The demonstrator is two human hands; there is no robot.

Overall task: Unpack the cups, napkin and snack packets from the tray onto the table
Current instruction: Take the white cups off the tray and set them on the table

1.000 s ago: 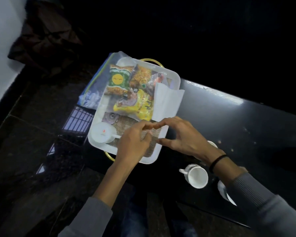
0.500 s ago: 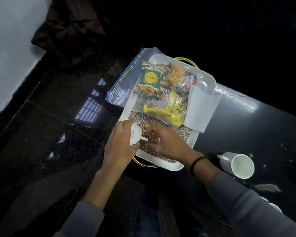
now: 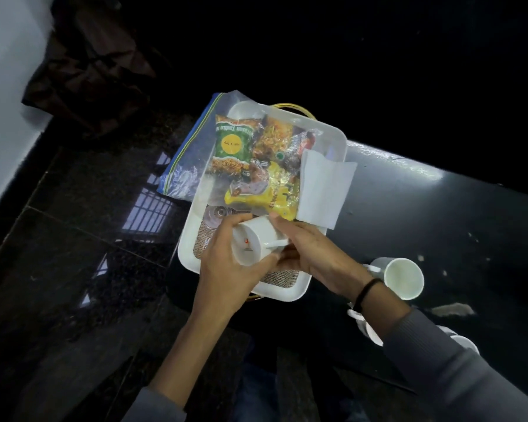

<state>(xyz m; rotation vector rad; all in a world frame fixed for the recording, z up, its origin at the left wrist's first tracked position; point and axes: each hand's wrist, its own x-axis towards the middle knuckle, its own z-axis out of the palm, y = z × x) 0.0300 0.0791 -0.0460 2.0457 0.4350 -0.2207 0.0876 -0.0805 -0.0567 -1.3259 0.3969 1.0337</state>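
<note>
Masked by the left grip [image 3: 223, 275] and right grip [image 3: 311, 257]: the sides of the held cup [image 3: 250, 242] and most of the woven mat [image 3: 282, 277] under it. Unreadable: the red mark [image 3: 247, 242] on that cup's round face (too blurred). Barely showing behind the right sleeve [image 3: 454, 376], itself cut off at the lower right corner: a second cup [image 3: 368, 330] and a third cup [image 3: 467, 342]. Just beyond the held cup, a dark round thing [image 3: 217, 213], not identifiable. Of the near gold handle [image 3: 254, 296], only a sliver.

worktop [image 3: 439, 208] dark, glossy | white tray [image 3: 186, 248] under left hand [image 3: 226, 275] and right hand [image 3: 314, 257] | white cup [image 3: 403, 278] just right of right hand | further white cups [image 3: 467, 342] nearer, partly hidden
</note>
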